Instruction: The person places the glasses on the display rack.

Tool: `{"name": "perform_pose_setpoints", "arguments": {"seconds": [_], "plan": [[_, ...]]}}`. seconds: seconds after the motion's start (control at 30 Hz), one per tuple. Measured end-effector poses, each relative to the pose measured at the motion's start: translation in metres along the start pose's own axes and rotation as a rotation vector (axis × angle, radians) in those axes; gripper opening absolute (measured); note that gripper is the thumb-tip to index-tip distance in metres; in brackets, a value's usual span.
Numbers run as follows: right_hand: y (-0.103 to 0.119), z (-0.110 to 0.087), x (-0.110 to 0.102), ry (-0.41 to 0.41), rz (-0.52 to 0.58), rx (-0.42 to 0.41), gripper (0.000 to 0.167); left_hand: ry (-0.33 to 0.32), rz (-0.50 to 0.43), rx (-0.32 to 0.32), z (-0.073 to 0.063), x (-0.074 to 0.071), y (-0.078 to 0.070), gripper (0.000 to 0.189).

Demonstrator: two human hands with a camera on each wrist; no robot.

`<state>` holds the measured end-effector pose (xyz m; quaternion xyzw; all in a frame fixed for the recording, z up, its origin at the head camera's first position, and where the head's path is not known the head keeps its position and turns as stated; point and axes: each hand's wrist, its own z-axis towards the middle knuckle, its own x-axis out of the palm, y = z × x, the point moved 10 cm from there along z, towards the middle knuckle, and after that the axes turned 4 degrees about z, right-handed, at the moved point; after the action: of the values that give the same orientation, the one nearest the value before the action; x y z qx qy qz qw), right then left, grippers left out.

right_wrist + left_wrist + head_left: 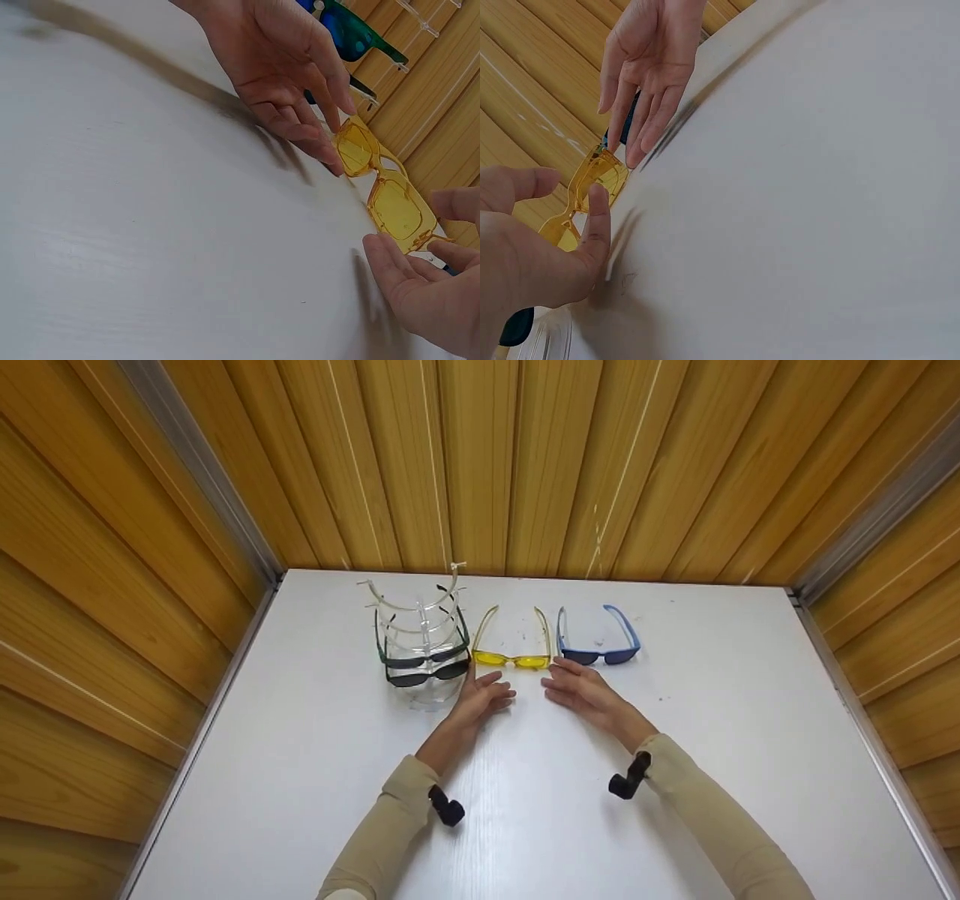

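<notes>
So both hands are parked right in front of the yellow glasses (512,659), which sit lens-front toward me at about 12 o'clock on the white counter (300,780), temples open and pointing away. My left hand (480,699) is at the frame's 7 o'clock corner, my right hand (583,690) at the 5 o'clock one. Fingers on both are loose and slightly spread, nothing pinched yet; the right wrist view shows fingertips (330,154) just touching the edge of one lens, though I can't tell how firmly.

Just beside, at 3 o'clock, are the blue glasses (598,654); at 9 o'clock stands a clear display rack (420,619) with dark glasses (426,673) on it.

If I were picking these up, I'd pinch the outer frame corners by their rims, not the lenses, and lift both sides evenly. I'd keep elbows in too, since the neighbours are close enough to knock.
</notes>
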<state>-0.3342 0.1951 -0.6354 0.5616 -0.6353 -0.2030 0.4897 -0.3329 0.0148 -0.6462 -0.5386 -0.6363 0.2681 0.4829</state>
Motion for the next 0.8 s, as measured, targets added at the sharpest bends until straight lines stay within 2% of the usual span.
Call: {"name": "perform_pose_setpoints", "arguments": {"seconds": [0.23, 0.4, 0.8], "plan": [[0.0004, 0.0043, 0.0018, 0.004, 0.002, -0.005, 0.063, -0.038, 0.033, -0.018, 0.0032, 0.003, 0.003, 0.103], [-0.0007, 0.0053, 0.0023, 0.007, -0.002, -0.003, 0.064, -0.051, 0.024, -0.016, 0.0045, 0.003, 0.0052, 0.106], [-0.001, -0.0004, -0.004, -0.014, -0.045, 0.012, 0.067, -0.012, 0.015, -0.016, 0.0003, 0.0037, 0.003, 0.105]]}}
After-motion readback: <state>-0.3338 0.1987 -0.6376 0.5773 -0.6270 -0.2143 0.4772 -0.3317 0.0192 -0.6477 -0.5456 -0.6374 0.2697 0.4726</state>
